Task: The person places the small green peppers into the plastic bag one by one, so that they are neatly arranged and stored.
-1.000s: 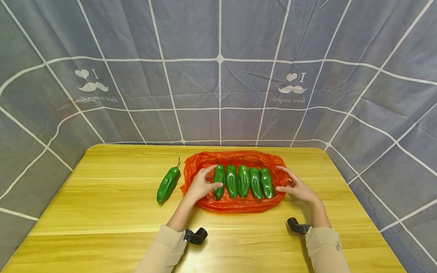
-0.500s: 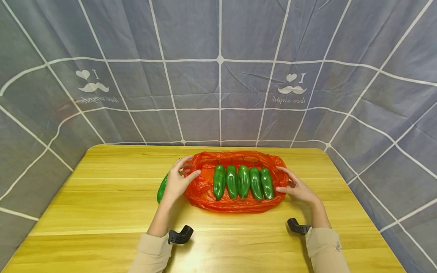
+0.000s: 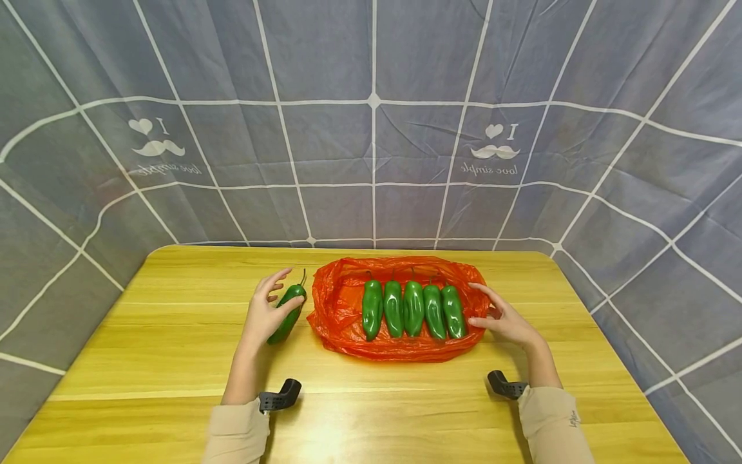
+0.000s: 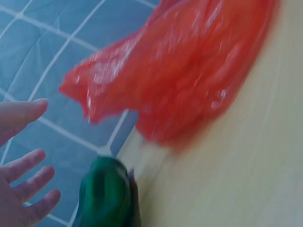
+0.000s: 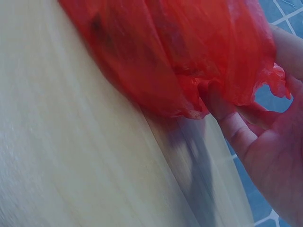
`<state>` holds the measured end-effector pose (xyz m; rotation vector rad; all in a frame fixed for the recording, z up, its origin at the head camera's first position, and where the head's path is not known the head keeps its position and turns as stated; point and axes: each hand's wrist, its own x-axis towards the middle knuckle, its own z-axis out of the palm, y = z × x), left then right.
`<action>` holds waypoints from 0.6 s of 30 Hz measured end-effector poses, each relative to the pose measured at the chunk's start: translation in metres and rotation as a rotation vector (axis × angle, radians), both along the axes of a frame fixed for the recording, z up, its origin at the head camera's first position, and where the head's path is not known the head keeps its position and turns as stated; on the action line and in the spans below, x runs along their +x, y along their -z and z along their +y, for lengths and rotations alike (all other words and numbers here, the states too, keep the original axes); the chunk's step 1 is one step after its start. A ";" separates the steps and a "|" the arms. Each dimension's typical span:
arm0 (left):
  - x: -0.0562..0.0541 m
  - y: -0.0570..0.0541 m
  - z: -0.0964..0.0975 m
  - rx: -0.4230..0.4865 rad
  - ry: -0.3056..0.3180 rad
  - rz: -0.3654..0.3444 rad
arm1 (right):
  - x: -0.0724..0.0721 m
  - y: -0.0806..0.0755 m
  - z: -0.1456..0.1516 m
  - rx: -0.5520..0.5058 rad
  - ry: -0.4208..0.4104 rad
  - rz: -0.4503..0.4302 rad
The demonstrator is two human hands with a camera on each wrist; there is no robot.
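Note:
My left hand (image 3: 266, 316) hovers over a lone green pepper (image 3: 285, 325) lying on the table left of the bag, thumb and fingers spread on either side of it. In the left wrist view a gap shows between those fingers and the pepper (image 4: 105, 196). Several more green peppers (image 3: 413, 309) lie side by side in an opened red plastic bag (image 3: 342, 341), stems pointing away. At the bag's right rim, my right hand (image 3: 507, 321) holds the plastic, its thumb and fingers around the edge. The bag (image 5: 156, 56) partly hides those fingertips in the right wrist view.
A light wooden table (image 3: 394, 412) carries everything. Behind it and at both sides hangs a grey curtain (image 3: 324, 142) with white lines. Black camera mounts (image 3: 281, 395) sit on both wrists and stick out inward.
My left hand has moved left from above the bag's peppers, across the bag's left rim, to the lone pepper. My right hand has stayed at the bag's right rim.

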<state>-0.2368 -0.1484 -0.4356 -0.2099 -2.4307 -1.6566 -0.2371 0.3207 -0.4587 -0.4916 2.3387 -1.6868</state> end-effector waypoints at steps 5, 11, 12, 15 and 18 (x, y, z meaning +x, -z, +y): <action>-0.001 0.012 -0.016 -0.051 0.021 -0.025 | 0.000 0.001 0.000 0.008 0.003 0.002; -0.001 0.016 -0.028 -0.120 0.084 -0.145 | 0.000 0.001 0.000 0.018 0.002 0.006; -0.001 0.016 -0.029 -0.126 0.099 -0.160 | 0.000 0.001 0.000 0.017 0.003 0.006; -0.001 0.016 -0.032 -0.141 0.143 -0.196 | 0.000 0.001 0.000 0.016 0.006 0.005; -0.003 0.017 -0.033 -0.139 0.181 -0.225 | 0.000 0.001 0.000 0.020 0.010 0.003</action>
